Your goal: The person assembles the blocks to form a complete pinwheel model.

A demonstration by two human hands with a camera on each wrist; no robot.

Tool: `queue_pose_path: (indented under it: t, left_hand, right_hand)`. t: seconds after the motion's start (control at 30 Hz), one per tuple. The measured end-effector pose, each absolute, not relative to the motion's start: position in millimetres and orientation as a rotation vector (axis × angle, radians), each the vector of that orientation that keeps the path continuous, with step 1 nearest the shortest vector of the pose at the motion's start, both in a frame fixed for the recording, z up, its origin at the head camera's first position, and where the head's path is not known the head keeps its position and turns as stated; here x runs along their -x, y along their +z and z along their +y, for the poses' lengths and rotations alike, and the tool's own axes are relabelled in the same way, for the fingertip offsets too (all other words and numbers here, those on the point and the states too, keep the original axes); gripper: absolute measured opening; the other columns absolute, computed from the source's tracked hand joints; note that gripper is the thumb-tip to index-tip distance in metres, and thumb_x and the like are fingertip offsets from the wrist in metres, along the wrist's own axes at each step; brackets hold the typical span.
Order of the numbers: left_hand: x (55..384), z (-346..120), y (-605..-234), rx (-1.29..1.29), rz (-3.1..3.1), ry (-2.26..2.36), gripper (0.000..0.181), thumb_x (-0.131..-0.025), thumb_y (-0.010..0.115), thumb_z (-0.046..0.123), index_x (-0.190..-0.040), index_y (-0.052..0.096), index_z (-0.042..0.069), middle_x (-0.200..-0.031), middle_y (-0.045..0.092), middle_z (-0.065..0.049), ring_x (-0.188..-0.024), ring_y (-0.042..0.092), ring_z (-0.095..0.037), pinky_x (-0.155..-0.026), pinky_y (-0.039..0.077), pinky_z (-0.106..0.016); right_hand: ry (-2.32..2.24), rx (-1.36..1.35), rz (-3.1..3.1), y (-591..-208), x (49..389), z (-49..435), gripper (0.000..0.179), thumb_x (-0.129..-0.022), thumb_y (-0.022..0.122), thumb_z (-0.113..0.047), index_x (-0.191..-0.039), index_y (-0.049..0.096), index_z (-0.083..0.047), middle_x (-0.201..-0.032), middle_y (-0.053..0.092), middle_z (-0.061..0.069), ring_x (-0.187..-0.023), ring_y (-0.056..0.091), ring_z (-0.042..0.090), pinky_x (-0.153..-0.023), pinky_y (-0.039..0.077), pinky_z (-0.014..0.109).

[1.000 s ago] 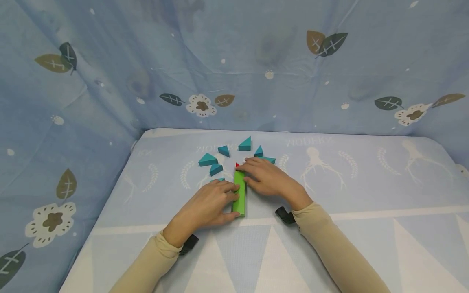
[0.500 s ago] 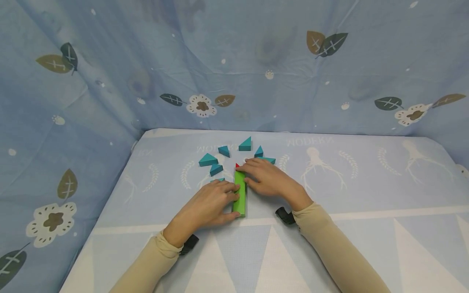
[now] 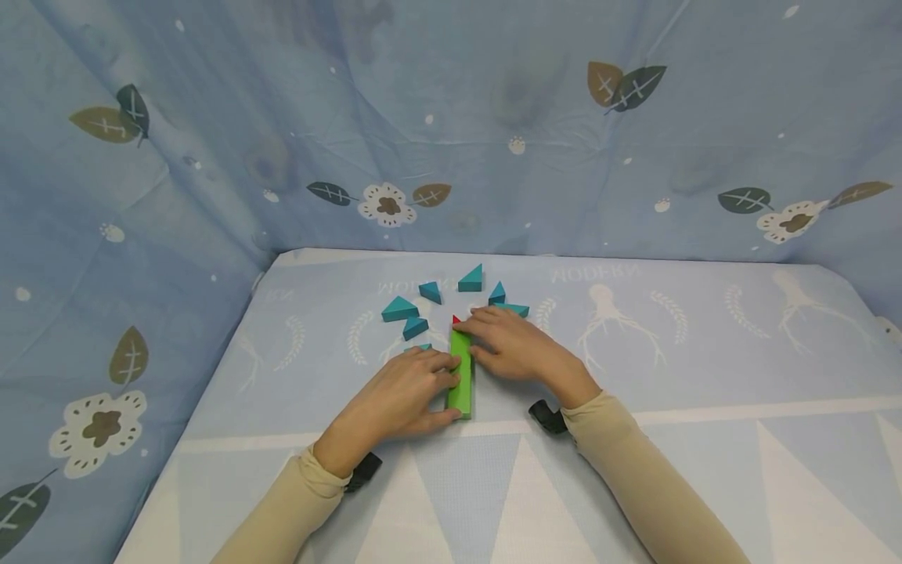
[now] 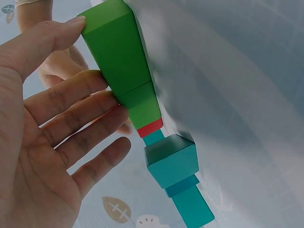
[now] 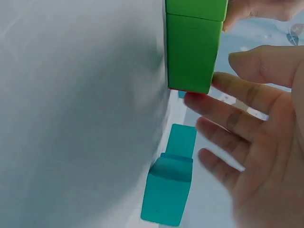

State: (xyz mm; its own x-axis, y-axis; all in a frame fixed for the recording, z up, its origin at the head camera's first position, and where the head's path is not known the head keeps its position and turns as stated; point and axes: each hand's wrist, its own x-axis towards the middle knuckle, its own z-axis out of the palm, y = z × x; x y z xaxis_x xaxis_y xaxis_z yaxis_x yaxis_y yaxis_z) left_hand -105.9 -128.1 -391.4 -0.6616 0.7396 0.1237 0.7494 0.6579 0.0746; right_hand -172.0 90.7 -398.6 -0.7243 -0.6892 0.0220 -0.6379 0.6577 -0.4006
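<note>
Two green blocks [image 4: 116, 52] lie end to end in a line in the middle of the table, with the seam between them visible in both wrist views. At their far end sits a small red triangular block [image 3: 456, 319]. My left hand [image 3: 402, 392] rests along the left side of the green blocks, thumb at the near end and fingertips on their top edge, fingers nearly straight. My right hand [image 3: 514, 341] touches the far end from the right, one fingertip right at the red block, the others extended. Under the palm most of the red block is hidden.
Several teal triangular blocks lie in a loose arc beyond the hands, among them a large one [image 3: 400, 309] at left, one [image 3: 471, 279] at the back and one [image 3: 515, 309] by the right hand. A patterned cloth [image 3: 669, 337] covers the table; a blue curtain [image 3: 451, 94] hangs behind.
</note>
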Motion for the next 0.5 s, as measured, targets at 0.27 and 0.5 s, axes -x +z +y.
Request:
queue_pose_path:
  t: [0.27, 0.5]
  left_hand:
    - [106.8, -126.7, -391.9, 1.254, -2.786, -0.192, 0.041, -0.082, 0.075, 0.045, -0.108, 0.076, 0.013, -0.123, 0.068, -0.002, -0.114, 0.063, -0.019, -0.098, 0.049, -0.035]
    - [106.0, -128.2, -392.5, 1.248, -2.793, -0.201, 0.04, -0.082, 0.075, 0.044, -0.108, 0.076, 0.014, -0.124, 0.068, -0.003, -0.115, 0.063, -0.02, -0.099, 0.049, -0.036]
  right_hand:
    - [-0.614, 0.977, 2.871, -374.6, 176.8, 120.3, 0.041, -0.098, 0.058, -0.018, -0.138, 0.056, -0.008, -0.136, 0.056, 0.011, -0.124, 0.055, 0.031, -0.104, 0.045, 0.05]
    - [-0.439, 0.741, 2.787, -363.4, 172.3, 133.1, 0.044, -0.099, 0.054, -0.02, -0.14, 0.053, -0.004, -0.145, 0.047, 0.02, -0.131, 0.048, 0.038, -0.107, 0.041, 0.054]
